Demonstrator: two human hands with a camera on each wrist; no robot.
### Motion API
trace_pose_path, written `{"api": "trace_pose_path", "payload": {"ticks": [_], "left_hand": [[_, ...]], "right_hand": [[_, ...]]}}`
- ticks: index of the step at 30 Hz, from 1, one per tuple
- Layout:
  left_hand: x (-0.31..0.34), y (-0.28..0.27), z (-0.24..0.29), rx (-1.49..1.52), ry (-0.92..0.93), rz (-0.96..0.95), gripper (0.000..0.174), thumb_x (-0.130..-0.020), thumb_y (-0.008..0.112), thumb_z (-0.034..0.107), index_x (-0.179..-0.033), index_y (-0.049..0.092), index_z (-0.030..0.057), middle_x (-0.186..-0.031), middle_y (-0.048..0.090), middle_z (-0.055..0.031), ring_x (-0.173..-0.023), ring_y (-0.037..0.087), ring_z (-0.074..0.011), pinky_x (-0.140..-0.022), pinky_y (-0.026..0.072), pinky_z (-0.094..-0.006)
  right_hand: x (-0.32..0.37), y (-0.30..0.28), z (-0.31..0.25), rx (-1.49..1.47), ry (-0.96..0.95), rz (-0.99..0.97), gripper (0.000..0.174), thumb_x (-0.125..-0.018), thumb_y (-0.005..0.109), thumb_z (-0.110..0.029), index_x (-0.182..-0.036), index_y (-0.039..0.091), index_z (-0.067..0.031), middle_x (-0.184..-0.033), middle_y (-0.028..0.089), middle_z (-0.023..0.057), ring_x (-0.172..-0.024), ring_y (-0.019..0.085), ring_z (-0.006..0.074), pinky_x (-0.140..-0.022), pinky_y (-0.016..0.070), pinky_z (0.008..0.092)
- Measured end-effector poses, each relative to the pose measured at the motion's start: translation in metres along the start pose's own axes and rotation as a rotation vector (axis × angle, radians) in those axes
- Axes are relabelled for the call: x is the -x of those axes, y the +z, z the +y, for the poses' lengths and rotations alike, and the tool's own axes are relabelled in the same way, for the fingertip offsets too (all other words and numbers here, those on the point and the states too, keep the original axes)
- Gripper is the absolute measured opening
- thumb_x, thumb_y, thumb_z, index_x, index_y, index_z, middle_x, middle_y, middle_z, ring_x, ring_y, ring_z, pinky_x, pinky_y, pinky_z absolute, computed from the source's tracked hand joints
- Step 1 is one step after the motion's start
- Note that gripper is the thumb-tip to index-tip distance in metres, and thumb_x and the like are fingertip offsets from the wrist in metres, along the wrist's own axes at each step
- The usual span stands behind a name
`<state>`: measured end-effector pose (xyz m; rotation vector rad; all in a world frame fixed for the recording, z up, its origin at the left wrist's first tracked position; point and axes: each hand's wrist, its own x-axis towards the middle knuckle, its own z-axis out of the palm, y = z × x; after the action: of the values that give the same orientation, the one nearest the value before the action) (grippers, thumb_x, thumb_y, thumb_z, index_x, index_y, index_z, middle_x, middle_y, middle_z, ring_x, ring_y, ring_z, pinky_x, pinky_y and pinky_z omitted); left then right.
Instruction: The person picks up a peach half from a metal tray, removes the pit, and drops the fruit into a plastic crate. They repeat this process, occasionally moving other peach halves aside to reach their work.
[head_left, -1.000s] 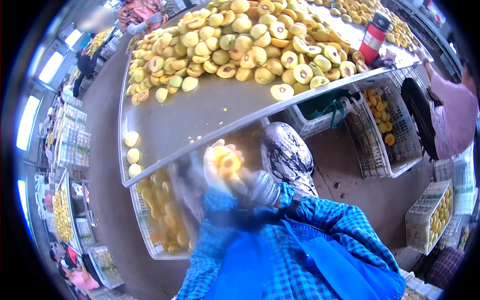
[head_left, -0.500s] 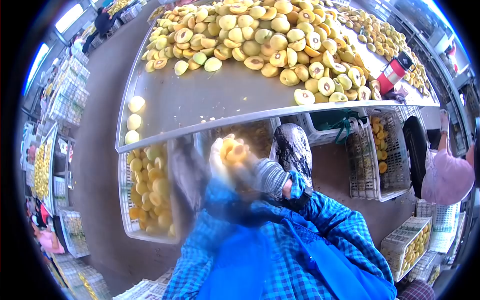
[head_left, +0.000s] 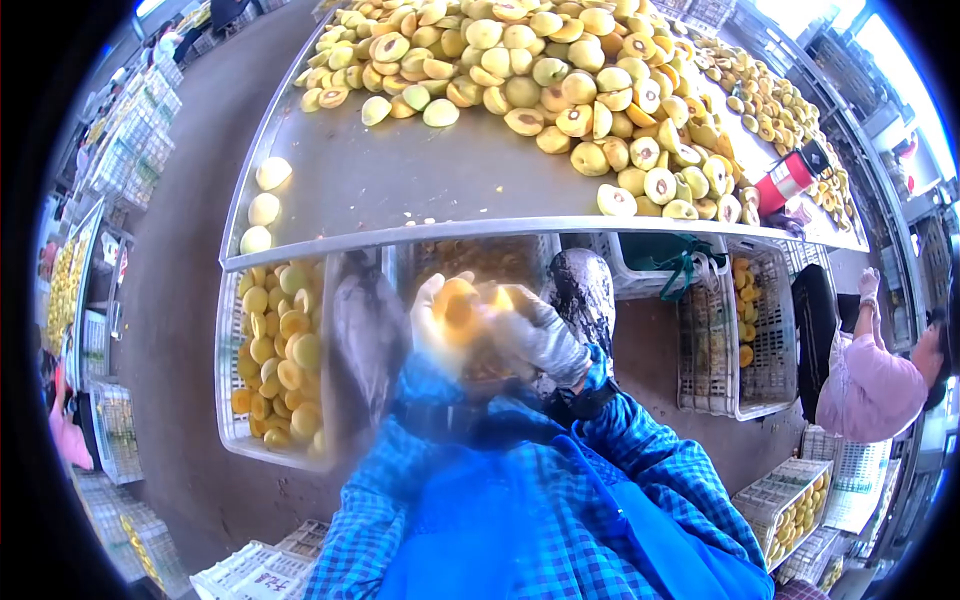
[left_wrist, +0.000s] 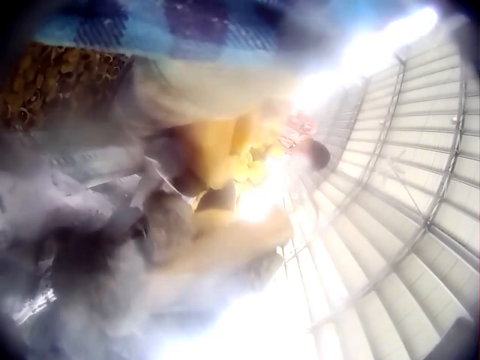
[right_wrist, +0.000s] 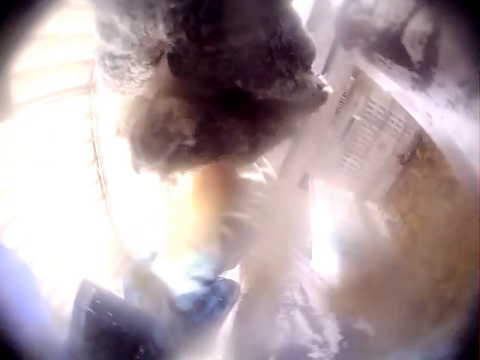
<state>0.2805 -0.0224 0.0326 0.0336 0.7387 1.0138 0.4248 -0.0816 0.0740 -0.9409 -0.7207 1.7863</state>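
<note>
Below the table's near edge, my gloved left hand (head_left: 430, 322) cups a yellow peach half (head_left: 459, 300), its fingers bent up along the far side. Close on its right is my right hand (head_left: 548, 338) in a grey-white glove, its fingers curled round another yellow peach piece (head_left: 498, 298). The left wrist view is blurred, with yellow fruit (left_wrist: 217, 146) between pale glove parts. In the right wrist view the dark, worn glove (right_wrist: 217, 112) hides most of an orange patch of fruit (right_wrist: 212, 191).
A metal table (head_left: 400, 170) bears a large heap of peach halves (head_left: 560, 85), a red bottle (head_left: 785, 183) and a short row of pale halves (head_left: 264, 209) along its left edge. Crates of fruit stand below, at left (head_left: 232, 400) and right (head_left: 705, 350). Another person (head_left: 870, 385) sits at right.
The head view has turned and shifted, moving the table edge up. My right hand has drawn apart from the left, and a yellow piece now shows at its fingers.
</note>
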Motion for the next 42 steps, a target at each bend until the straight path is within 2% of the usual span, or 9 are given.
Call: {"api": "trace_pose_path", "payload": {"ticks": [8, 11, 13, 28, 31, 34, 36, 39, 42], "left_hand": [[0.016, -0.003, 0.025, -0.04, 0.084, -0.081, 0.045, -0.09, 0.045, 0.041, -0.105, 0.056, 0.0004, -0.09, 0.064, -0.0166, -0.078, 0.064, -0.03, -0.07, 0.0548, -0.0395], [0.013, -0.013, 0.021, -0.213, 0.201, -0.109, 0.039, -0.093, 0.044, 0.035, -0.108, 0.054, 0.0001, -0.089, 0.064, -0.0166, -0.078, 0.064, -0.029, -0.07, 0.0546, -0.0385], [0.01, -0.025, 0.013, -0.628, 0.475, -0.157, 0.036, -0.094, 0.044, 0.033, -0.106, 0.056, 0.0005, -0.09, 0.064, -0.0151, -0.081, 0.063, -0.0266, -0.072, 0.0529, -0.0362], [-0.004, -0.017, -0.033, -0.615, 0.6, 0.147, 0.014, -0.088, 0.061, 0.013, -0.094, 0.059, 0.0007, -0.083, 0.062, -0.0053, -0.075, 0.057, -0.0121, -0.068, 0.0468, -0.0257], [0.031, 0.012, -0.009, -0.493, 0.396, 0.387, 0.007, -0.086, 0.061, 0.011, -0.086, 0.058, 0.0043, -0.075, 0.057, -0.0012, -0.069, 0.053, -0.0099, -0.063, 0.0445, -0.0244], [0.036, -0.048, 0.038, -0.646, 0.654, 0.018, 0.006, -0.085, 0.058, 0.009, -0.088, 0.059, 0.0042, -0.083, 0.058, -0.0029, -0.073, 0.056, -0.0123, -0.064, 0.0482, -0.0251], [0.067, -0.062, 0.087, -1.126, 1.126, 0.211, 0.006, -0.081, 0.059, 0.006, -0.086, 0.058, 0.0043, -0.086, 0.057, -0.004, -0.074, 0.056, -0.0139, -0.062, 0.0492, -0.0264], [0.089, -0.119, 0.159, -0.458, 1.053, 0.721, 0.021, -0.085, 0.065, 0.023, -0.095, 0.059, 0.0055, -0.081, 0.061, -0.0043, -0.062, 0.057, -0.011, -0.051, 0.0474, -0.0237], [0.127, -0.153, 0.203, -1.458, 0.868, 1.243, 0.043, -0.084, 0.063, 0.034, -0.112, 0.056, 0.0022, -0.095, 0.063, -0.018, -0.092, 0.06, -0.0319, -0.085, 0.0463, -0.0397]], "right_hand": [[-0.004, -0.006, 0.011, 0.215, 0.016, 0.275, 0.022, -0.09, 0.056, -0.016, -0.11, 0.054, -0.0093, -0.065, 0.051, -0.0033, -0.041, 0.04, 0.005, -0.038, 0.0307, 0.0183], [-0.044, -0.025, 0.037, -0.23, -0.036, 0.22, 0.031, -0.082, 0.062, -0.005, -0.111, 0.052, -0.0079, -0.087, 0.058, 0.0007, -0.071, 0.056, 0.0105, -0.061, 0.0465, 0.0235], [-0.036, -0.002, 0.026, 0.454, -0.467, 0.186, 0.038, -0.076, 0.066, 0.0, -0.111, 0.05, -0.0052, -0.1, 0.059, 0.0034, -0.095, 0.057, 0.0153, -0.084, 0.0467, 0.0277], [-0.038, 0.013, 0.053, 0.957, -0.422, 0.522, 0.025, -0.083, 0.055, 0.002, -0.107, 0.055, -0.0055, -0.092, 0.062, 0.0066, -0.084, 0.06, 0.0164, -0.072, 0.0491, 0.0266], [-0.057, -0.006, 0.059, 0.441, -0.532, 0.254, 0.021, -0.082, 0.056, 0.001, -0.102, 0.056, -0.0048, -0.09, 0.059, 0.0031, -0.078, 0.055, 0.012, -0.065, 0.0468, 0.024], [-0.043, 0.01, 0.018, 0.075, -0.32, 0.184, 0.017, -0.079, 0.059, -0.004, -0.095, 0.055, -0.0071, -0.072, 0.053, -0.0001, -0.051, 0.048, 0.0075, -0.045, 0.0402, 0.0201], [-0.036, 0.013, 0.01, 0.167, -0.271, 0.166, 0.018, -0.077, 0.061, -0.006, -0.094, 0.055, -0.0091, -0.066, 0.05, -0.0009, -0.045, 0.045, 0.0088, -0.039, 0.0369, 0.0212], [-0.027, 0.007, 0.016, 0.163, -0.115, 0.199, 0.021, -0.075, 0.063, -0.004, -0.094, 0.056, -0.0095, -0.068, 0.052, -0.0007, -0.047, 0.047, 0.0086, -0.039, 0.0367, 0.0208], [-0.032, -0.001, 0.036, 0.149, -0.128, 0.185, 0.025, -0.073, 0.063, -0.002, -0.095, 0.056, -0.0101, -0.068, 0.052, -0.0008, -0.045, 0.045, 0.0081, -0.039, 0.0369, 0.0198]]}}
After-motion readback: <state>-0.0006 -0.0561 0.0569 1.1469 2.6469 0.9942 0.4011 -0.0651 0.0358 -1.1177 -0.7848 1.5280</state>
